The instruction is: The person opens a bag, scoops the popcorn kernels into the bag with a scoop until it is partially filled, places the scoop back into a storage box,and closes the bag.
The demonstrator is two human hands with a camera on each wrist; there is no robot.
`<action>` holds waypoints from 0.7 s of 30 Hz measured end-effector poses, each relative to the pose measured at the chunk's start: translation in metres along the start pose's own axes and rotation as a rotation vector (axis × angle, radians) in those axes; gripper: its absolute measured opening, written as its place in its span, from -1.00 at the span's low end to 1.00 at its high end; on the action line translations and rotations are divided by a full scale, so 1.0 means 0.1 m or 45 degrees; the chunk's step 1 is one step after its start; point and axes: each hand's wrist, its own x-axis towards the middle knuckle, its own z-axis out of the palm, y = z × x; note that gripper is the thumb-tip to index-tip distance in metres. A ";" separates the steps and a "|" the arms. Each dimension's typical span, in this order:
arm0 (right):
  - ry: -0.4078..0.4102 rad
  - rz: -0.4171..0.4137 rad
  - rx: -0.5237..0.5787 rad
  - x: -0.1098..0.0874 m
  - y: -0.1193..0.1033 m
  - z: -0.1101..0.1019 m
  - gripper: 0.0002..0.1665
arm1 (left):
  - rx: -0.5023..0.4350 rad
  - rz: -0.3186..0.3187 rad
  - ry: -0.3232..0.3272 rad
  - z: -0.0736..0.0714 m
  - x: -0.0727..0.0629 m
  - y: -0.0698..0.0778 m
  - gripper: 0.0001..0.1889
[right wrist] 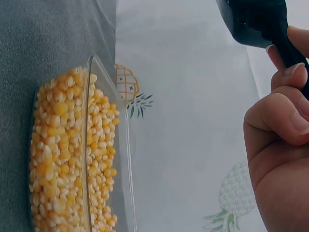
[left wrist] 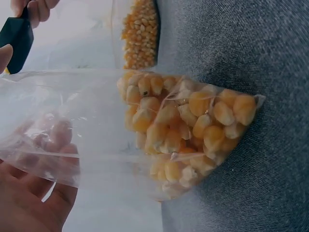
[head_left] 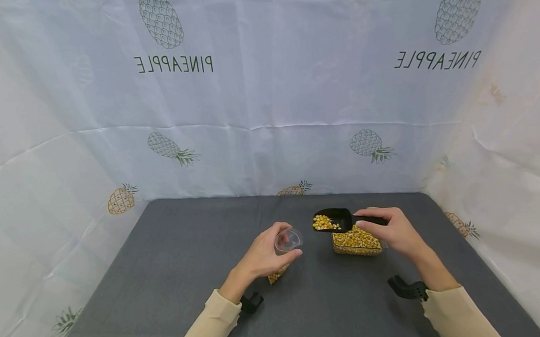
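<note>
A clear plastic bag (left wrist: 96,111) with corn kernels (left wrist: 188,125) gathered in its lower end hangs from my left hand (head_left: 266,253). My left fingers and thumb curve round the bag's top, and its round mouth (head_left: 288,240) stands open in the head view. In my right hand (head_left: 399,233) I grip the handle of a black scoop (head_left: 340,218), held about level with corn kernels in its front end. The scoop is raised above the left part of a clear container (head_left: 358,253) filled with corn kernels. A gap separates the scoop from the bag.
The container (right wrist: 88,145) stands on a dark grey cloth-covered table (head_left: 188,260). A white pineapple-print curtain (head_left: 267,89) closes off the back and both sides. Each wrist wears a black camera mount (head_left: 408,287).
</note>
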 end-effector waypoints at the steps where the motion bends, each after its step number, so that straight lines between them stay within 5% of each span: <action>1: 0.000 -0.007 -0.002 0.00 -0.01 0.01 -0.68 | 0.001 0.006 0.009 0.00 0.00 0.00 -0.35; 12: -0.026 -0.026 0.029 0.05 -0.04 0.11 -0.70 | 0.006 0.056 0.052 0.02 0.01 0.01 -0.40; 21: -0.044 0.007 -0.022 0.08 0.00 0.21 -0.69 | 0.017 0.004 0.010 0.04 0.00 -0.01 -0.36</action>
